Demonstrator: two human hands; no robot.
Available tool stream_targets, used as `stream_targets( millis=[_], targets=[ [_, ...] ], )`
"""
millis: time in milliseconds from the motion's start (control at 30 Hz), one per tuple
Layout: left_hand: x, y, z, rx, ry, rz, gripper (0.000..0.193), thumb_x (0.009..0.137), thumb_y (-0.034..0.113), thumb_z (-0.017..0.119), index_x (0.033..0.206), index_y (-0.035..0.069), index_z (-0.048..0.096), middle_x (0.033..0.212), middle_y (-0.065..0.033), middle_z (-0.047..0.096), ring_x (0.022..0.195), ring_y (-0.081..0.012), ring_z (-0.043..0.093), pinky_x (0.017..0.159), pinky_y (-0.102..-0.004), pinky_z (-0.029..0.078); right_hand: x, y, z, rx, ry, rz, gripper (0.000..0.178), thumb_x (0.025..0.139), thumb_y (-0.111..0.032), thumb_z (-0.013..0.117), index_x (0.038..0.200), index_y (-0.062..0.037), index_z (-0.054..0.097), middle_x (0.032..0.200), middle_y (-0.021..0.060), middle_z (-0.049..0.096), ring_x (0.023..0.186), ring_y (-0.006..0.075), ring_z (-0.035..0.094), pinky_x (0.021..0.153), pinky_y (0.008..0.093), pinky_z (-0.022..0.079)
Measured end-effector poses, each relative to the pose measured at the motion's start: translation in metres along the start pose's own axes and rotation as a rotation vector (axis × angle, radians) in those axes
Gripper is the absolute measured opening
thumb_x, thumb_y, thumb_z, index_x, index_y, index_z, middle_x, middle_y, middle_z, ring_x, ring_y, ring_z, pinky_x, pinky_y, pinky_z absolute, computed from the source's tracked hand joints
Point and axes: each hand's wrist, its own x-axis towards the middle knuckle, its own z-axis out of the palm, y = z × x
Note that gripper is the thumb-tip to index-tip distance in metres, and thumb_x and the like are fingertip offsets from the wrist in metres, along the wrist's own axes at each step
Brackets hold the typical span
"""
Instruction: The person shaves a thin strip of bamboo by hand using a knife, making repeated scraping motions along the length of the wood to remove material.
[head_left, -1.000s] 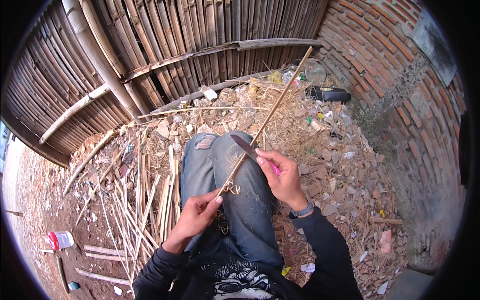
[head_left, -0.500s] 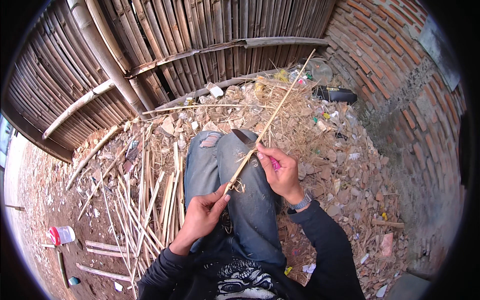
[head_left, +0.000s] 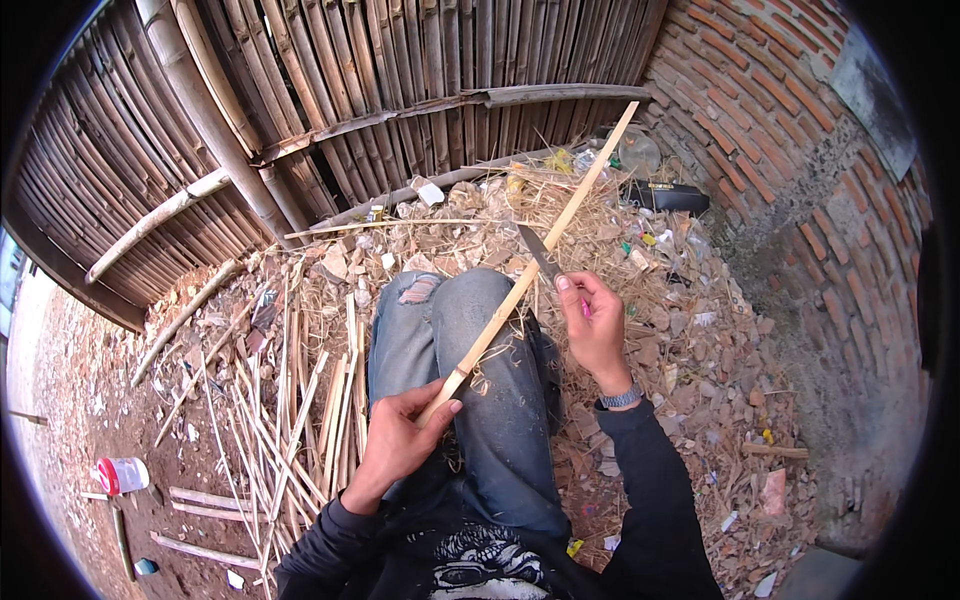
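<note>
A long pale bamboo strip slants from my lap up to the far right, across my right knee. Its near end sits in my left hand, pinched between thumb and fingers. My right hand is closed round the pink handle of a knife. The dark blade lies across the strip about midway along, its tip pointing up and left. Most of the handle is hidden by my fingers. Thin curled shavings hang by the strip over my jeans.
Several split bamboo strips lie piled left of my legs. A clear tub with a red lid is farther left. Rubble and straw cover the ground ahead and right. A bamboo wall stands ahead, a brick wall right.
The strip has turned to show its broad flat face. My right hand with the knife has moved right and slightly up, and the blade now lies farther along the strip.
</note>
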Motion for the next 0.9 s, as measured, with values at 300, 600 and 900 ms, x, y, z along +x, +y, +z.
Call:
stream_targets(
  millis=[300,600,900],
  targets=[
    [-0.004,0.023,0.002,0.146,0.013,-0.087,0.037,0.098,0.018,0.073,0.123,-0.01,0.068,0.09,-0.0082,0.076,0.085,-0.0042,0.06,0.077,-0.0246,0.051,0.013,-0.005,0.015,-0.224,-0.086,-0.153,0.036,0.105,-0.027,0.06,0.08,-0.0016,0.056,0.056,0.014,0.05,0.048,0.0263,0.048,0.049,0.0397,0.038],
    [0.014,-0.003,0.01,-0.047,-0.018,0.071,0.034,0.098,0.018,0.072,0.122,-0.006,0.069,0.075,0.0013,0.065,0.076,-0.0005,0.048,0.067,-0.0216,0.046,-0.054,-0.04,0.015,-0.237,-0.385,-0.168,0.028,0.101,-0.02,0.063,0.079,-0.0046,0.056,0.063,0.0199,0.058,0.058,0.0397,0.061,0.049,0.0441,0.043],
    [0.0,-0.001,0.016,0.036,0.18,0.113,0.039,0.092,0.017,0.078,0.123,-0.006,0.069,0.087,-0.0208,0.077,0.076,-0.0036,0.064,0.066,-0.0269,0.053,-0.033,-0.039,-0.006,0.144,-0.268,0.074,0.037,0.1,-0.032,0.069,0.077,-0.0034,0.065,0.058,-0.0054,0.044,0.057,0.0029,0.039,0.051,0.0269,0.033]
  ],
)
